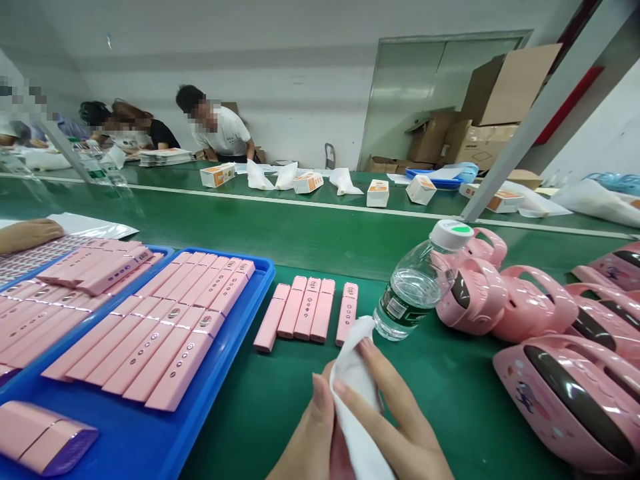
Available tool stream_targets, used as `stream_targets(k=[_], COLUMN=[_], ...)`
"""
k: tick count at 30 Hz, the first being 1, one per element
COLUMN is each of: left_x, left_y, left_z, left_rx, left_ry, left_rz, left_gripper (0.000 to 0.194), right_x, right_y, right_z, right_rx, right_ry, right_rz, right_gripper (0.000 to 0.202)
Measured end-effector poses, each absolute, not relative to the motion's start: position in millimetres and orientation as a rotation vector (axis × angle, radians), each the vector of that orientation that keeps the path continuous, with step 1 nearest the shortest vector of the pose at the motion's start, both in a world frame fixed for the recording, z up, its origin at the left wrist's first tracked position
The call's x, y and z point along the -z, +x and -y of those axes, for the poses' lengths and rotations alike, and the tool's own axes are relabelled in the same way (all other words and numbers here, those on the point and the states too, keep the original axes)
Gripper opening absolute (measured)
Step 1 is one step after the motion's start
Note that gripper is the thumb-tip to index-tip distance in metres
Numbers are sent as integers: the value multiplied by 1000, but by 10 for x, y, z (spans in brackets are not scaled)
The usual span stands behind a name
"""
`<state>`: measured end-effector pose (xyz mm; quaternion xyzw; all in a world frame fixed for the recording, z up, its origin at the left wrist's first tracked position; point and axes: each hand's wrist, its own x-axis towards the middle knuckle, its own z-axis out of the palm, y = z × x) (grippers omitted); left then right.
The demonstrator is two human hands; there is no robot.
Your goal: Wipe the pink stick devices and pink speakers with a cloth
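Close to me on the green table, my right hand [400, 417] pinches a white wiping cloth [357, 387], folded over between both hands. My left hand [313, 423] is closed on the cloth's other side, around a pink piece [340, 453] that is mostly covered; its full shape is hidden. Just beyond my fingers lies a pink stick-shaped device [347, 310] with small round symbols. Several similar pink sticks [306, 308] lie side by side to its left. A clear water bottle [413, 287] with a white cap stands beyond my right hand.
A blue tray [220, 357] at left holds rows of pink sticks, with another loaded tray [167, 253] beyond it. Pink handled appliance shells [565, 400] crowd the right. A forearm [30, 235] shows at far left. White-orange boxes [377, 193] line the far bench, where people bend over.
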<state>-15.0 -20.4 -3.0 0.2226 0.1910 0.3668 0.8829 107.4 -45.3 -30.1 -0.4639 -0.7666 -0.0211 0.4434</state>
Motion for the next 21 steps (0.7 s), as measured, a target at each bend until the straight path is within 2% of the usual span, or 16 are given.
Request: stream_targets(k=[6, 13, 21], left_x=[58, 42, 46], left_y=[-130, -193, -152], left_z=[184, 117, 157], left_rx=[-730, -613, -783], left_ry=[447, 472, 592], left_rz=[-379, -346, -384], left_gripper=[56, 63, 60], right_x=[315, 163, 176], right_y=[1212, 1289, 1247], right_z=[412, 468, 346], right_rx=[-13, -222, -298], right_ry=[-973, -953, -1230], right_rz=[1843, 1697, 1687], right_gripper=[26, 20, 45])
